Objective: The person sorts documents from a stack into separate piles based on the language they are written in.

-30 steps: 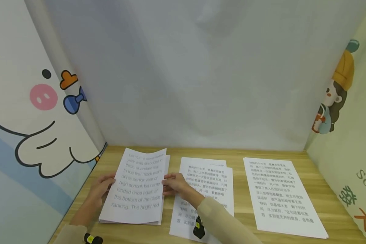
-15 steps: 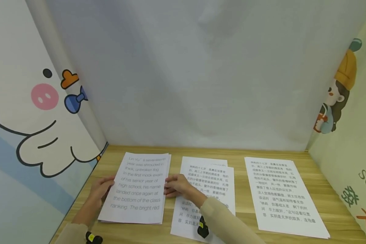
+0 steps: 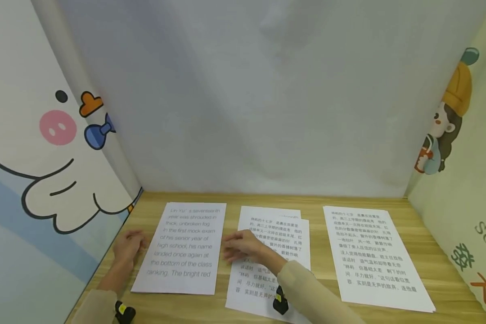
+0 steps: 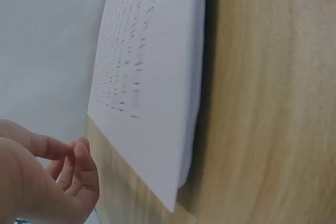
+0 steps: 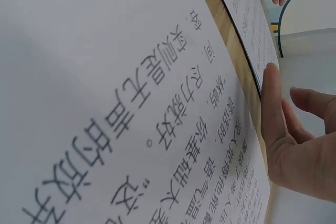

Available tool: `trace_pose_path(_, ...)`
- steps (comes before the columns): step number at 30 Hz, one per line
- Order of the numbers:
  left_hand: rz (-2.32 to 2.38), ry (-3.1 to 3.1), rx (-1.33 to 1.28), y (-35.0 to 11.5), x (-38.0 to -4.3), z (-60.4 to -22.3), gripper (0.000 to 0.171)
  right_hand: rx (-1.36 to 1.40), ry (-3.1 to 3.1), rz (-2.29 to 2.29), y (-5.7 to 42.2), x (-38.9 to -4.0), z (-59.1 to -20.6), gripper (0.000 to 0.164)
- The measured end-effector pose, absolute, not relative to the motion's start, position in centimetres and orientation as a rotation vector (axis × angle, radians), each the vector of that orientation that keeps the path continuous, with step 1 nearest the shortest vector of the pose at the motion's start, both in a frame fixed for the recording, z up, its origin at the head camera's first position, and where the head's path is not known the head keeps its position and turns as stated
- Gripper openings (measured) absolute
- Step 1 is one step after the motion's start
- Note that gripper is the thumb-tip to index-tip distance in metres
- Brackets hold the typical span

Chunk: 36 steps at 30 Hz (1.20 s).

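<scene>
A stack of white paper sheets [image 3: 182,252] with large English print lies flat at the left of the table, its edges nearly even. My left hand [image 3: 128,246] is off its left edge, fingers loosely bent and holding nothing; a strip of wood shows between hand and paper in the left wrist view. My right hand [image 3: 243,246] hovers just beyond the stack's right edge, fingers extended and thumb apart. Beneath that hand and forearm lie sheets with Chinese print [image 3: 295,252], partly hidden. Behind them another sheet [image 3: 267,212] sticks out, showing a bit of English print.
Another pile of Chinese-printed sheets [image 3: 376,256] lies on the right of the wooden table [image 3: 324,265]. A pale grey backdrop [image 3: 243,99] rises behind the table. Cartoon-printed panels stand at the left [image 3: 16,135] and right [image 3: 470,180].
The top sheets of the English stack, raised and uneven earlier, now lie flat and lined up. Both hands have let go of its sides, the left moving left and the right moving right.
</scene>
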<state>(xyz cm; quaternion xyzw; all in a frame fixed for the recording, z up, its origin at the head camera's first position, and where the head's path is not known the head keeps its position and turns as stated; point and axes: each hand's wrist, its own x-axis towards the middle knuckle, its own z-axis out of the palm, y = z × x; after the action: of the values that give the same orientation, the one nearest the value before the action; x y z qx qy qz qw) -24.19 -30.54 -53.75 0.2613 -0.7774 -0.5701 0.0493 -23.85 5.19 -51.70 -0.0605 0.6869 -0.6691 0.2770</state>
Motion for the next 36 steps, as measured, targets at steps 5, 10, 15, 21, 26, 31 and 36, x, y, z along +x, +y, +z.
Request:
trace_pose_path(5,-1.76,-2.37,0.699,-29.6,-24.3,-52.8,0.04,-0.151,1.867,-1.781,7.0,-23.5,-51.6,0.037)
trace_pose_path(10,-1.791,-2.504,0.557,-27.9,-23.9,-52.1,0.039,-0.144,1.913,-1.755,9.0,-23.0,-51.4,0.036)
trace_pose_path(15,-1.807,-2.616,0.505,-25.9,-23.6,-51.5,0.037,-0.138,1.944,-1.741,11.6,-22.3,-51.2,0.036)
trace_pose_path(21,-1.867,-2.657,0.388,-23.1,-23.5,-50.6,0.036,-0.1,1.993,-1.732,15.2,-21.5,-51.0,0.038)
trace_pose_path(26,-1.904,-2.702,0.31,-20.6,-23.3,-50.5,0.035,-0.075,2.027,-1.726,18.1,-21.2,-50.8,0.041)
trace_pose_path(31,-1.968,-2.694,0.249,-18.1,-23.1,-50.9,0.033,-0.042,2.05,-1.726,20.9,-21.0,-50.4,0.043)
trace_pose_path(36,-2.004,-2.708,0.163,-16.1,-22.6,-51.3,0.03,-0.007,2.062,-1.712,23.5,-20.6,-50.5,0.045)
